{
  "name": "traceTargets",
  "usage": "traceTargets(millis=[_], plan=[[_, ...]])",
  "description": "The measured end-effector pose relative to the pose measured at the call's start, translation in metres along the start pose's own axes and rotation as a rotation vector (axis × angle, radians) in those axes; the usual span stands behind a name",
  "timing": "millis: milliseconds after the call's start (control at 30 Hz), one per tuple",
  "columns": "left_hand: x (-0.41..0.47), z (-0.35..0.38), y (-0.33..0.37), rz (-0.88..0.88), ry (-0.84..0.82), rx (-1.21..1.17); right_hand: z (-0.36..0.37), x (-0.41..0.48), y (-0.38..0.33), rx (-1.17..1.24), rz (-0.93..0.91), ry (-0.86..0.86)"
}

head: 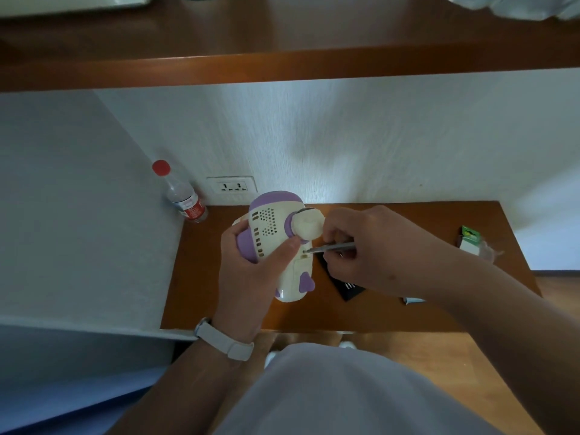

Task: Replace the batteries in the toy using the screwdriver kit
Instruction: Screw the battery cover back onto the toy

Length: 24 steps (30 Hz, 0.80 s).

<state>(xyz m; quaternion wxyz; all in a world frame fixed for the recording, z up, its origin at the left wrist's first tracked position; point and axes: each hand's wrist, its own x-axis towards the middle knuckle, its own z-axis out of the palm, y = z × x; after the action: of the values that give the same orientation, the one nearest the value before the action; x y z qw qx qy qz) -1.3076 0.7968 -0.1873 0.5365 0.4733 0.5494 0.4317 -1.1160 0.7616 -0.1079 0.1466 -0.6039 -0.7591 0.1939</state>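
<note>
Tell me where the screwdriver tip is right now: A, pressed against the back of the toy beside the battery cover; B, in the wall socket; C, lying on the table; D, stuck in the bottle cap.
A: the right hand holds the screwdriver with its tip at a recess on the toy, which the left hand grips above the table.

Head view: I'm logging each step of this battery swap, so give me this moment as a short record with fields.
step: screwdriver tip at the screw of the toy's battery cover; cover still on
left hand: grips the toy, held above the table
right hand: holds the screwdriver, tip at the toy's underside
table: black kit case partly hidden under the right hand; green-and-white pack at the right
corner: bottle with red cap, upright beside the wall socket
</note>
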Motion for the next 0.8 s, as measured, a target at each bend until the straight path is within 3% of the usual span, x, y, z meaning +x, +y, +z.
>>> traceTargets(millis=[467, 800], plan=[[0.012, -0.005, -0.006, -0.038, -0.002, -0.012, 0.006, 0.014, 0.003, -0.076, 0.03, -0.045], [0.03, -0.018, -0.029, -0.184, -0.044, -0.083, 0.028, 0.02, 0.01, 0.218, 0.243, -0.008]])
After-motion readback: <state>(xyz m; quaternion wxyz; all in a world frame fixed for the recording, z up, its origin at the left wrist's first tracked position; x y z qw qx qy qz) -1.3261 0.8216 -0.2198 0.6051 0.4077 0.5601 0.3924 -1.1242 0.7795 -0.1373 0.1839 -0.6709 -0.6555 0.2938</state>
